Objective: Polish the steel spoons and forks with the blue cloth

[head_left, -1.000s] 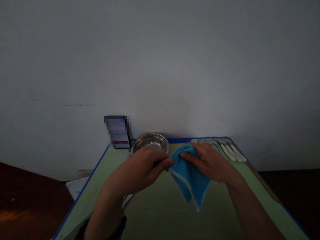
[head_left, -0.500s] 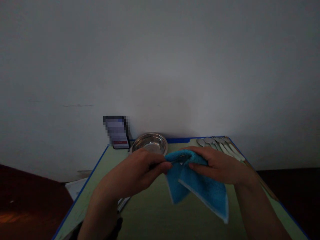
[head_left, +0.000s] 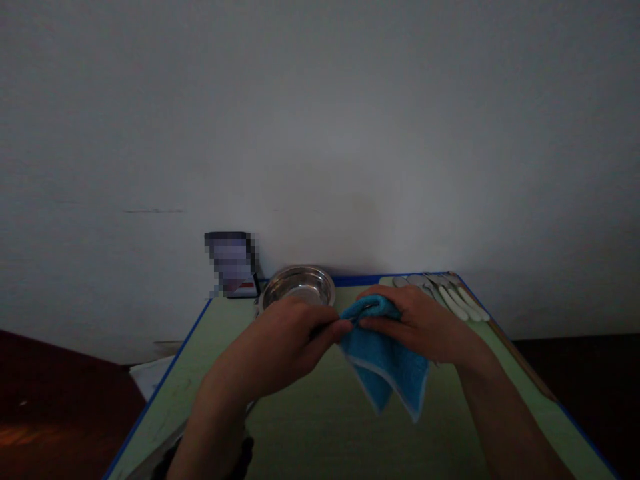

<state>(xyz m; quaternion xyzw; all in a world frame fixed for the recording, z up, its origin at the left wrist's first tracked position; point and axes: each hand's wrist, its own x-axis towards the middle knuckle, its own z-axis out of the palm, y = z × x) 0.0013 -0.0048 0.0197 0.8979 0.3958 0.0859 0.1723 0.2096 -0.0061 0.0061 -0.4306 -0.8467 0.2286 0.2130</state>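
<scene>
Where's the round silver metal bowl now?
Head view, slightly left of centre: the bowl sits at the far edge of the green table, right of the propped dark-framed phone, partly hidden by the left hand.

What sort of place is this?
Probably a home, perhaps a dining or kitchen corner, though little of the room shows. Pointing that way: a metal bowl, white-handled cutlery, and a small green table by a plain wall.
</scene>
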